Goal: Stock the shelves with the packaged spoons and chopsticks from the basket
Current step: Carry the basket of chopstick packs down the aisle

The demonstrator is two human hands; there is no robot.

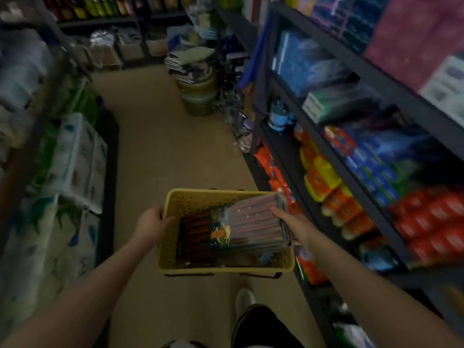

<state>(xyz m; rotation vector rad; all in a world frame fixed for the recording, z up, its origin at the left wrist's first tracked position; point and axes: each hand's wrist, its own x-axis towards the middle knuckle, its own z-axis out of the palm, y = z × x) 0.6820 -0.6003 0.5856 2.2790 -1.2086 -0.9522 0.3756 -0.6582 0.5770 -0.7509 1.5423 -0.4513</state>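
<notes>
I carry a yellow plastic basket (173, 252) in front of me in a shop aisle. My left hand (150, 223) grips its left rim. My right hand (288, 219) holds the right rim, thumb lying on a flat pack of chopsticks (253, 222) that leans across the basket's right side. Darker packs (193, 229) lie deeper in the basket; what they are is blurred. The dark shelf unit (351, 182) stands close on my right.
The right shelves hold red, orange and blue packaged goods (324, 182). White bulk packs (77, 159) line the left side. A stack of buckets with cloths (198, 91) stands farther down the tan floor (170, 151). My shoe (244, 302) shows below the basket.
</notes>
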